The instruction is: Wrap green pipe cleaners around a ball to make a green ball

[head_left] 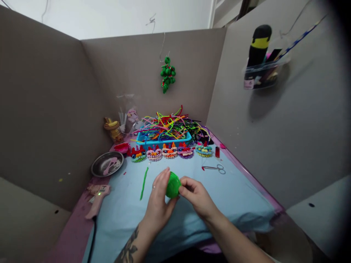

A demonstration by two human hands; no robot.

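My left hand (160, 199) is curled around the left side of a bright green fuzzy disc (173, 185), thumb below and fingers at the top. The disc looks like wound pipe cleaner, though blur hides its finer build. At its right edge, my right hand (196, 195) pinches the rim between thumb and forefinger. A loose green pipe cleaner (144, 183) lies on the blue cloth (123, 215), left of my left hand. Farther right rest small scissors (215, 168) with silver handles.
Several colourful pipe-cleaner faces (170, 150) line up before a blue tray (164, 142) heaped with pipe cleaners (170, 126). To the left are a metal bowl (97, 164) and a pink glue gun (95, 202). Grey partitions (120, 69) enclose the table, with a holder (263, 75) on the right one.
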